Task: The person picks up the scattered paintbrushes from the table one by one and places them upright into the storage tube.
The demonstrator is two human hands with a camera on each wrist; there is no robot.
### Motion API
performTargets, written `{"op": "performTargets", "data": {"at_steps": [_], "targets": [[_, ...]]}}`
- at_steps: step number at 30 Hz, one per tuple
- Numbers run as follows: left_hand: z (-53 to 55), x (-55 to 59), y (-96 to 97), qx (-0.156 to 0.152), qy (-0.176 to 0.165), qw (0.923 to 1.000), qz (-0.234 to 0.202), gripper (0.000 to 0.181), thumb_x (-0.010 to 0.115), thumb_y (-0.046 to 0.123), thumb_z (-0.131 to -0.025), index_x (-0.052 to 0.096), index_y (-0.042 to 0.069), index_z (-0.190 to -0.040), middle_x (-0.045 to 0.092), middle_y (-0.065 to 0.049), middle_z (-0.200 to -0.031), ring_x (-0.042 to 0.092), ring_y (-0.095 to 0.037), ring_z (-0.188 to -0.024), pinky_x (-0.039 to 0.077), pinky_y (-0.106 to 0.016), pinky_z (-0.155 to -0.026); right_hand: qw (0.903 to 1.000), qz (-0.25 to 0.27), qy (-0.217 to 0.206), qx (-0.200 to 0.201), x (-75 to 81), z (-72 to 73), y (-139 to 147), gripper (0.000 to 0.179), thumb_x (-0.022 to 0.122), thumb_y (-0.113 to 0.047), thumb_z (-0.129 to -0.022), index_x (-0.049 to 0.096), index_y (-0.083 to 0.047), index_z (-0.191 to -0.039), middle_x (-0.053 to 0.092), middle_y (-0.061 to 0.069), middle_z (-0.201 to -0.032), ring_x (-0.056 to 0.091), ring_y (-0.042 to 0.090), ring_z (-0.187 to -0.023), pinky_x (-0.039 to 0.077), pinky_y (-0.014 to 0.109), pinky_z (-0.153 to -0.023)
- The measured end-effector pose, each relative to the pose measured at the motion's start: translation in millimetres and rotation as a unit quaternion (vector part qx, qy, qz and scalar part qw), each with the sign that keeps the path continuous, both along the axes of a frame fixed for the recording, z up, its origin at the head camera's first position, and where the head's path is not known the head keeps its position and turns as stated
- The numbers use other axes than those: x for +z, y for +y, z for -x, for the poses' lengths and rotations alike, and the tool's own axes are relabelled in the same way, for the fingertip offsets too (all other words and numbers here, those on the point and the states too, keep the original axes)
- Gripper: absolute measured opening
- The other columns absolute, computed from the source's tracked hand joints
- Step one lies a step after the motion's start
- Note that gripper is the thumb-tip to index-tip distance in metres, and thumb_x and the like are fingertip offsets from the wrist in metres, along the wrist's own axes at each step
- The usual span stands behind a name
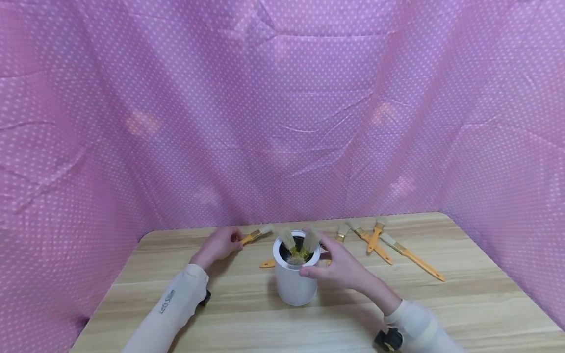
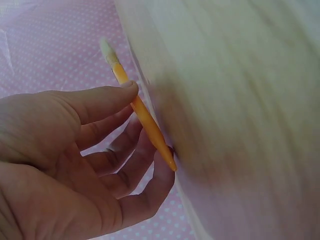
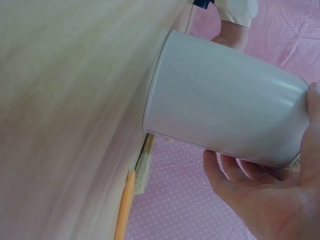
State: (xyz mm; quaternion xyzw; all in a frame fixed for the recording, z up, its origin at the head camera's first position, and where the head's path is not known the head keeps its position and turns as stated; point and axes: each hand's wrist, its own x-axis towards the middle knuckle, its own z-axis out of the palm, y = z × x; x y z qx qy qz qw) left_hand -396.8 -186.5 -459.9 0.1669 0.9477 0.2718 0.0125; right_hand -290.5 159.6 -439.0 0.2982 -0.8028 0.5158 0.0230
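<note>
My left hand [image 1: 220,246] pinches the orange handle of a paintbrush [image 1: 249,239] between thumb and fingers at the left of the table. In the left wrist view the thumb lies over the upper handle of that brush [image 2: 150,125], and its pale bristles point away from the palm. A white can [image 1: 295,288] stands upright at the middle, with paintbrushes inside, bristles [image 1: 311,240] up. My right hand [image 1: 346,267] holds the can near its rim, fingers behind and thumb in front. The right wrist view shows the can's smooth side [image 3: 220,100] against the fingers.
Right of the can lie several loose brushes: a crossed pair with one brush [image 1: 374,236] on top, a longer brush [image 1: 419,262], and one [image 1: 342,232] partly behind my right hand. Another orange handle [image 1: 267,264] pokes out behind the can. A pink dotted curtain [image 1: 282,122] surrounds the wooden table [image 1: 238,314].
</note>
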Motion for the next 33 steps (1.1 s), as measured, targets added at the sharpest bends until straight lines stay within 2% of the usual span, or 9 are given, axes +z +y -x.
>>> {"op": "performTargets", "data": {"at_steps": [4,8,11,15,18,23,28,31,33], "targets": [[-3.9,5.9,1.0,0.001,-0.017,0.9994,-0.029,0.012,0.073,0.005,-0.093,0.072,0.003,-0.104,0.063,-0.003,-0.087,0.055,-0.019,-0.077,0.049,-0.035,-0.071,1.0000,-0.001,-0.003,0.003,-0.5,0.2,0.2,0.086,0.087,-0.028,-0.084,0.040,-0.021,-0.156,0.054,0.000,-0.145,0.056,0.021,-0.124,0.050,0.043,-0.099],[-7.6,12.1,4.2,0.004,-0.012,0.9984,-0.055,0.015,0.068,0.003,-0.095,0.069,0.001,-0.109,0.065,-0.007,-0.093,0.057,-0.020,-0.080,0.051,-0.036,-0.073,1.0000,-0.001,-0.002,0.008,-0.5,0.4,0.1,0.086,0.087,-0.028,-0.084,0.039,-0.020,-0.156,0.054,0.000,-0.145,0.056,0.021,-0.125,0.049,0.043,-0.100],[-10.4,17.4,8.4,0.007,0.000,0.9976,-0.069,0.017,0.066,0.005,-0.097,0.067,0.002,-0.114,0.066,-0.008,-0.099,0.059,-0.019,-0.084,0.053,-0.036,-0.076,1.0000,-0.001,0.000,0.009,-0.2,0.2,0.3,0.087,0.087,-0.029,-0.084,0.039,-0.020,-0.156,0.054,0.000,-0.145,0.057,0.021,-0.124,0.049,0.043,-0.100],[-14.0,27.1,15.3,-0.003,0.028,0.9956,-0.090,0.017,0.065,0.007,-0.098,0.065,0.000,-0.114,0.066,-0.008,-0.101,0.062,-0.022,-0.091,0.055,-0.038,-0.080,1.0000,-0.002,-0.002,0.007,-0.5,-0.1,0.5,0.087,0.087,-0.029,-0.084,0.039,-0.021,-0.156,0.054,0.000,-0.145,0.056,0.021,-0.125,0.049,0.043,-0.100],[-18.5,36.6,21.1,-0.016,0.050,0.9926,-0.110,0.017,0.067,0.005,-0.096,0.064,-0.001,-0.112,0.065,-0.007,-0.100,0.063,-0.022,-0.092,0.056,-0.038,-0.080,1.0000,0.000,-0.003,0.009,-0.6,-0.5,0.5,0.087,0.087,-0.028,-0.084,0.038,-0.021,-0.156,0.053,0.000,-0.145,0.055,0.022,-0.126,0.049,0.043,-0.100],[-32.4,54.6,32.9,-0.019,0.052,0.9863,-0.156,0.018,0.072,0.008,-0.094,0.064,0.004,-0.109,0.066,-0.006,-0.099,0.063,-0.021,-0.091,0.056,-0.036,-0.079,0.9999,0.002,-0.004,0.011,-0.1,-1.7,1.1,0.087,0.086,-0.028,-0.085,0.038,-0.020,-0.157,0.053,0.002,-0.146,0.056,0.023,-0.126,0.049,0.043,-0.101],[-50.1,70.5,43.9,-0.026,0.027,0.9761,-0.214,0.022,0.076,0.013,-0.093,0.065,0.007,-0.110,0.067,-0.005,-0.101,0.064,-0.021,-0.094,0.058,-0.033,-0.079,1.0000,-0.001,-0.005,0.007,0.7,-2.8,1.1,0.088,0.086,-0.029,-0.084,0.038,-0.020,-0.157,0.053,0.002,-0.146,0.056,0.023,-0.126,0.049,0.044,-0.100],[-63.4,81.3,48.4,-0.040,0.015,0.9680,-0.247,0.022,0.076,0.014,-0.093,0.064,0.007,-0.111,0.066,-0.006,-0.103,0.064,-0.024,-0.096,0.059,-0.034,-0.076,1.0000,-0.003,-0.006,0.008,1.2,-3.3,0.4,0.088,0.086,-0.030,-0.084,0.038,-0.020,-0.157,0.053,0.002,-0.146,0.055,0.022,-0.126,0.049,0.043,-0.100],[-71.9,87.8,50.8,-0.053,0.020,0.9646,-0.257,0.023,0.076,0.016,-0.093,0.064,0.009,-0.112,0.066,-0.006,-0.104,0.064,-0.024,-0.096,0.059,-0.034,-0.076,0.9999,-0.002,-0.006,0.010,1.6,-3.6,0.0,0.088,0.086,-0.029,-0.084,0.038,-0.019,-0.157,0.052,0.002,-0.146,0.055,0.022,-0.126,0.049,0.042,-0.100]]}}
